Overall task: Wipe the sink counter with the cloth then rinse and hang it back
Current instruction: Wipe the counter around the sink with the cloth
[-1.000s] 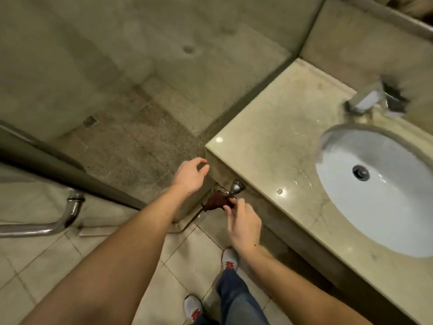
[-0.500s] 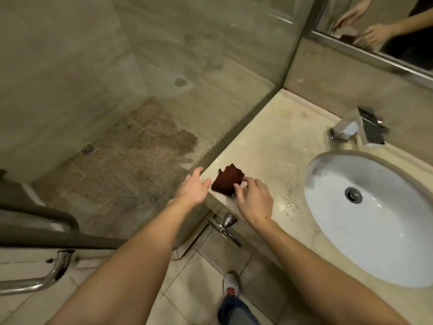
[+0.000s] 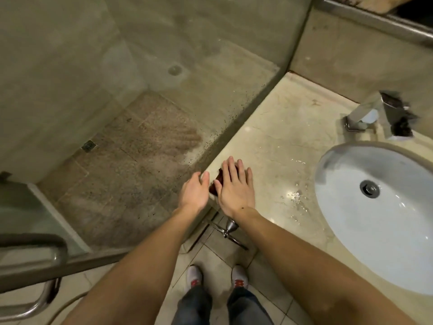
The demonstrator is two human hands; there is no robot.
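Note:
A dark red cloth lies on the near left corner of the beige marble counter. My right hand rests flat on top of it with fingers spread, hiding most of the cloth. My left hand sits at the counter's corner edge beside the cloth, fingers apart, holding nothing. The white oval sink is set into the counter to the right, with a chrome faucet behind it. Below the counter's front edge sticks out a chrome hook.
A glass shower wall borders the counter's left side. A metal door handle is at the lower left. Water drops lie on the counter between cloth and sink. My shoes stand on the tiled floor.
My right hand lifted the cloth from the hook under the counter, laid it on the counter corner, then flattened on top of it. My left hand stayed by the corner.

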